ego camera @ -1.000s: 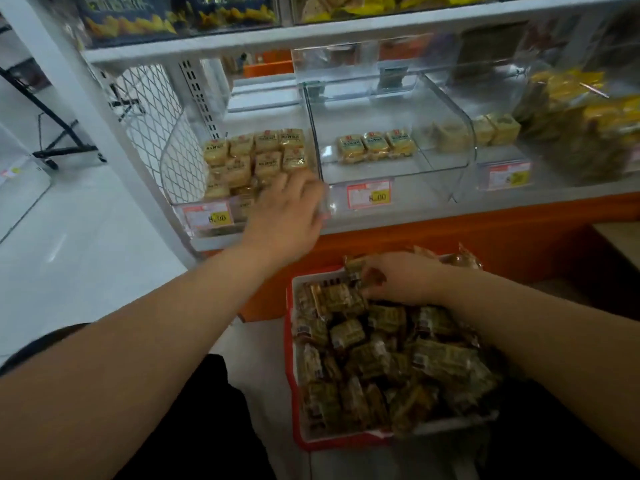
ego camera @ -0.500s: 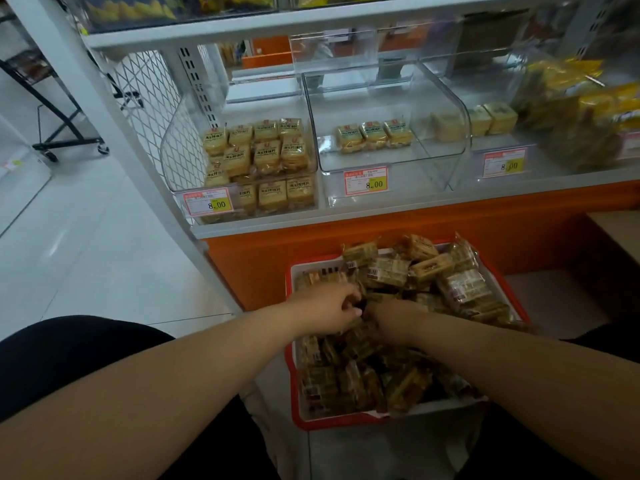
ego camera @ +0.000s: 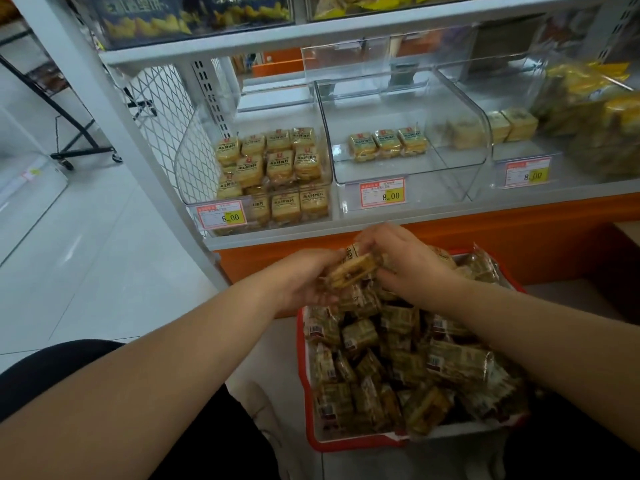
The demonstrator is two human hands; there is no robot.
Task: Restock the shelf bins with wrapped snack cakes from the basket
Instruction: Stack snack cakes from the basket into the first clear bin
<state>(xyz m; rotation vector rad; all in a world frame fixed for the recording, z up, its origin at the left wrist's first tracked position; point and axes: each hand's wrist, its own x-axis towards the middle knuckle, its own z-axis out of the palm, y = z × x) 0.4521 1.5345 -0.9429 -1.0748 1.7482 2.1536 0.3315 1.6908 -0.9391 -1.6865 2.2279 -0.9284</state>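
Observation:
A red basket (ego camera: pixel 346 445) on the floor is heaped with several brown wrapped snack cakes (ego camera: pixel 398 358). Both hands are raised above its far end. My left hand (ego camera: pixel 304 278) and my right hand (ego camera: pixel 405 261) together grip a small stack of wrapped cakes (ego camera: pixel 353 268) between them. On the shelf, the left clear bin (ego camera: pixel 194 188) is stacked with several yellow wrapped cakes (ego camera: pixel 277 168). The middle clear bin (ego camera: pixel 450 161) holds three cakes (ego camera: pixel 386 143) in a row at its back.
Price tags reading 8.00 hang on the bin fronts (ego camera: pixel 221 216). A right bin holds pale cakes (ego camera: pixel 512 123) and yellow bags (ego camera: pixel 595 109). The orange shelf base (ego camera: pixel 519 237) stands behind the basket. A wire mesh side panel (ego camera: pixel 162 109) and white floor (ego camera: pixel 86 254) lie to the left.
My left hand came back from the left bin down into the basket. Both hands then rose out of the pile with a stack of cakes held between them.

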